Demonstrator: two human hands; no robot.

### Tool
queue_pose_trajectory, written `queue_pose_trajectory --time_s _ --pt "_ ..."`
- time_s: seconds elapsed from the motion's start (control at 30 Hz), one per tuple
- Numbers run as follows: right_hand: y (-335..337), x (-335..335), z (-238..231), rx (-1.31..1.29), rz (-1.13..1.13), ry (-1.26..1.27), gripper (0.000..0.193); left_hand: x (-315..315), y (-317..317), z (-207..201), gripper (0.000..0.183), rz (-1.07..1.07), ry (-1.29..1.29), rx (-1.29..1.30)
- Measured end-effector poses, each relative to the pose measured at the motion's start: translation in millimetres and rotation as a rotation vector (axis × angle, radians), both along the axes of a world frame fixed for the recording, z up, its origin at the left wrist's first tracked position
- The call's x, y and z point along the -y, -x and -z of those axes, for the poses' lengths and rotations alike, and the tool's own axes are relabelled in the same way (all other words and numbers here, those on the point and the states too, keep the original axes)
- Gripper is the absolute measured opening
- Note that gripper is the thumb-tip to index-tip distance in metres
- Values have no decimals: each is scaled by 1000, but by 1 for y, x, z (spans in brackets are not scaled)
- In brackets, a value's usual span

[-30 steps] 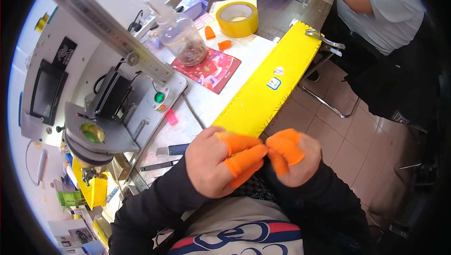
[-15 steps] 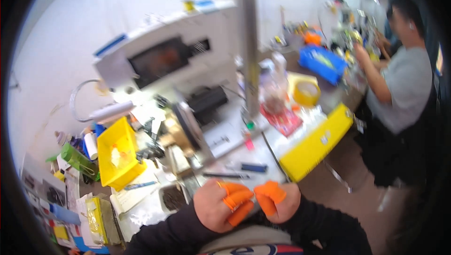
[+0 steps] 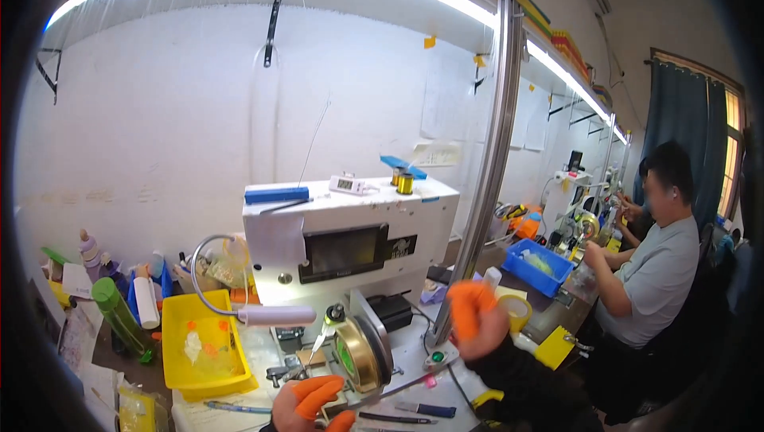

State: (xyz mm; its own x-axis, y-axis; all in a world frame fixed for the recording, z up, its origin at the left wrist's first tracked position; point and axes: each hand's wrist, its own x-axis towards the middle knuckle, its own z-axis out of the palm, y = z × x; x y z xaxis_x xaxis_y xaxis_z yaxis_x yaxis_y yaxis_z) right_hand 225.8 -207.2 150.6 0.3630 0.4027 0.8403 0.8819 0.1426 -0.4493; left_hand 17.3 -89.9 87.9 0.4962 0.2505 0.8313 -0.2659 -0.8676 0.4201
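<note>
My left hand (image 3: 306, 406), with orange finger covers, is at the lower edge in front of a white bench machine (image 3: 274, 245). Its finger and thumb are curved and apart, and nothing plain shows between them. Just beyond is the machine's gold wheel (image 3: 360, 356) with a green centre. My right hand (image 3: 481, 322), also in orange finger covers, is raised to the right of the machine, near a metal post (image 3: 484, 193). Its fingers are bent together; whatever they may hold is hidden. Near my left hand lie a dark slim tool (image 3: 395, 418) and a blue-handled tool (image 3: 430, 410).
A yellow bin (image 3: 211, 388) with small pieces stands left of the machine, beside a green bottle (image 3: 119, 317). A lamp (image 3: 277, 316) on a bent neck hangs over the bin's edge. Right are a tape roll (image 3: 517, 313), a blue bin (image 3: 535, 277) and a seated person (image 3: 652, 273).
My hands were close together at the lower middle and are now apart: the left went left and down, the right rose. The view has tilted up, showing more wall and shelf.
</note>
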Motion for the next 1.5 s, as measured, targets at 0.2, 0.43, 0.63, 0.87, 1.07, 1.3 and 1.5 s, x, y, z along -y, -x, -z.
queue_pose_trajectory --time_s 0.2,0.43,0.63,0.87,1.07,1.3,1.5 --pt "-142 -46 -204 -282 -161 -674 11 -33 10 0 28 -103 102 1" --pt "-180 -55 -320 -242 142 -647 11 -48 8 3 25 -168 -23 -5" --pt "-188 -74 -313 -47 19 -622 14 -53 6 6 23 -186 -37 -44" --pt "-164 -60 -223 -111 -51 -673 13 -45 5 3 21 -110 -79 -18" --pt "-113 -29 -10 -491 -168 -438 16 -36 10 6 20 -98 -118 -49" --pt "-114 0 118 -1184 -186 -313 12 -41 -17 21 28 23 -226 -148" --pt "-118 -4 130 -1401 -287 -233 9 -32 -24 19 26 -37 -229 -234"
